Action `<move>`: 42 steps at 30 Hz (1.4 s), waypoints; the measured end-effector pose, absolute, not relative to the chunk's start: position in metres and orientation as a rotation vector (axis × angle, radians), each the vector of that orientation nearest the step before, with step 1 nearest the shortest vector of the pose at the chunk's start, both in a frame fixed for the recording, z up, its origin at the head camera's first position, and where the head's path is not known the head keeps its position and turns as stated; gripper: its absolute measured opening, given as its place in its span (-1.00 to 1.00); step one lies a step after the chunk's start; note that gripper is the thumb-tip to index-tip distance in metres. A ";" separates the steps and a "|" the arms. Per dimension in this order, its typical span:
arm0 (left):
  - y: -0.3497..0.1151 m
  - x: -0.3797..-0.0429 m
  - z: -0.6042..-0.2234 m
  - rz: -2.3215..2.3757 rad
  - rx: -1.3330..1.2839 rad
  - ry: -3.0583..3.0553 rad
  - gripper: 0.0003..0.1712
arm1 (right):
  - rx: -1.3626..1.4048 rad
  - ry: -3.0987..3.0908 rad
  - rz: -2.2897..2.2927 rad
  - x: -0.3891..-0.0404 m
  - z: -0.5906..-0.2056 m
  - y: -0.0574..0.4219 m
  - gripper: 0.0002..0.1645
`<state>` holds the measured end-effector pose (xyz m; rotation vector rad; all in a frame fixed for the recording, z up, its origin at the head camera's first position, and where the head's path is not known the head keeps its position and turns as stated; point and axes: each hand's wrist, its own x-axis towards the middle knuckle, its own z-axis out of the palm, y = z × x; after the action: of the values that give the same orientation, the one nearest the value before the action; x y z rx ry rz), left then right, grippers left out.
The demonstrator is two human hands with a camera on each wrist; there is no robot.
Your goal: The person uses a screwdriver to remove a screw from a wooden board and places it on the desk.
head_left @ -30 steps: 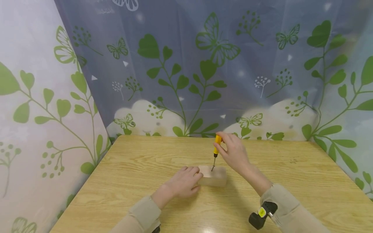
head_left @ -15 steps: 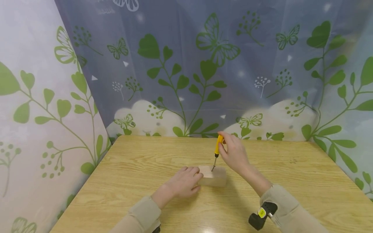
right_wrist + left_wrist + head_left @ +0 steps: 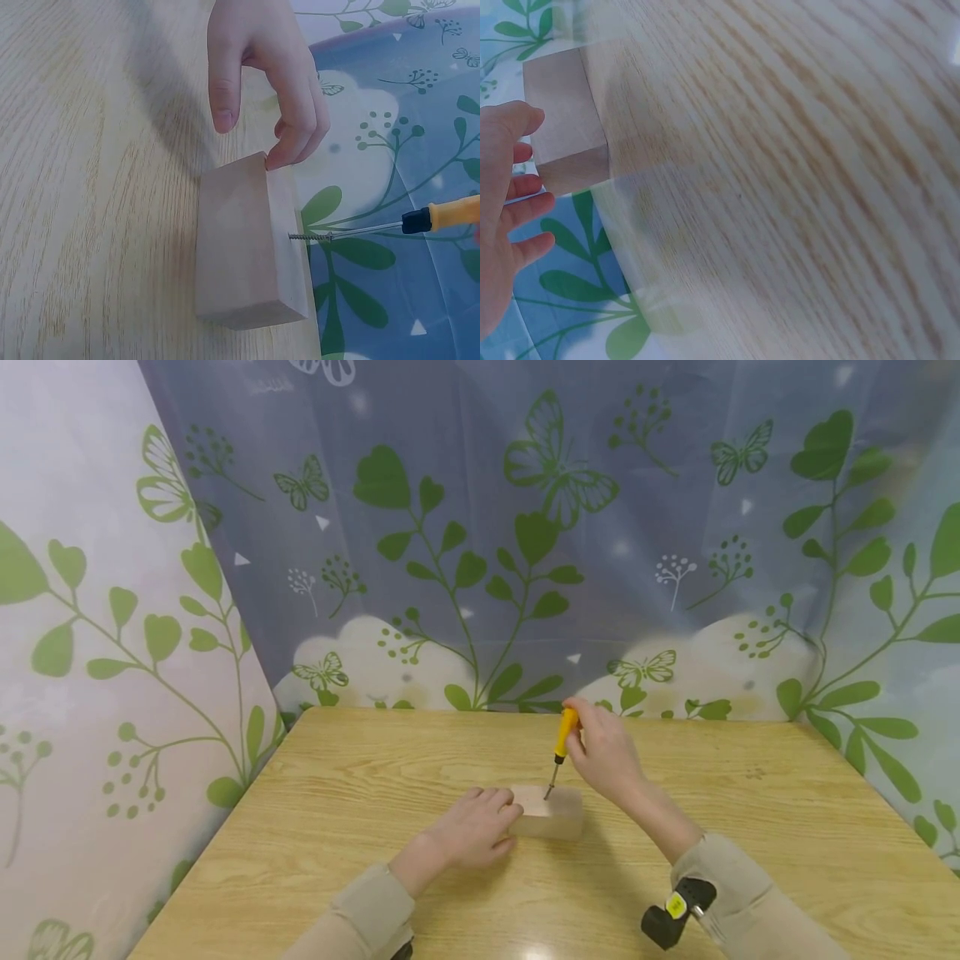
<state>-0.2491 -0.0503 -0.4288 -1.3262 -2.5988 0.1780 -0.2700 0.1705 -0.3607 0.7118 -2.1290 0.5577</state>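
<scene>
A pale wooden block [image 3: 551,814] lies on the table. My left hand [image 3: 476,827] holds its left end, fingers bent over the edge; in the right wrist view that hand's thumb [image 3: 224,105] looks apart from the wood. A screw [image 3: 307,237] stands in the block's upper face, much of its thread exposed. The tip of a yellow-and-black screwdriver [image 3: 564,735] meets the screw's head. My right hand [image 3: 603,752] grips the handle near its top between thumb and fingers, the tool leaning slightly right. Only a sliver of that hand shows in the right wrist view.
The wood-grain table [image 3: 337,810] extends around the block on every side. Behind it hangs a blue-grey cloth [image 3: 465,568] printed with green leaves and butterflies, close to the table's back edge. A black wrist camera [image 3: 675,914] sits on the right sleeve.
The screwdriver's handle and the right hand's fingertips have shifted slightly right, so the tool leans a little more. The left hand and the block stay where they were.
</scene>
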 end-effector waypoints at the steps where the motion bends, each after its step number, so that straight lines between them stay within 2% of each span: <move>1: -0.050 -0.249 -0.429 0.180 -1.326 -2.596 -0.59 | 0.713 -2.128 0.543 -0.270 -0.360 0.171 -0.62; 11: -0.050 -0.249 -0.428 0.195 -1.323 -2.583 -0.59 | 0.758 -2.084 0.488 -0.271 -0.361 0.172 -0.57; 17: -0.050 -0.249 -0.429 0.189 -1.322 -2.578 -0.59 | 0.751 -2.077 0.503 -0.271 -0.362 0.171 -0.62; 24: -0.051 -0.250 -0.429 0.180 -1.323 -2.580 -0.59 | 0.756 -2.033 0.474 -0.273 -0.362 0.170 -0.55; 42: -0.051 -0.248 -0.427 0.170 -1.334 -2.569 -0.61 | 0.698 -2.196 0.637 -0.269 -0.360 0.171 -0.67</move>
<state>-0.2485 -0.0506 -0.4273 -1.3338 -2.5689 0.1701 -0.2686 0.1711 -0.3604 0.6978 -2.1961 0.6374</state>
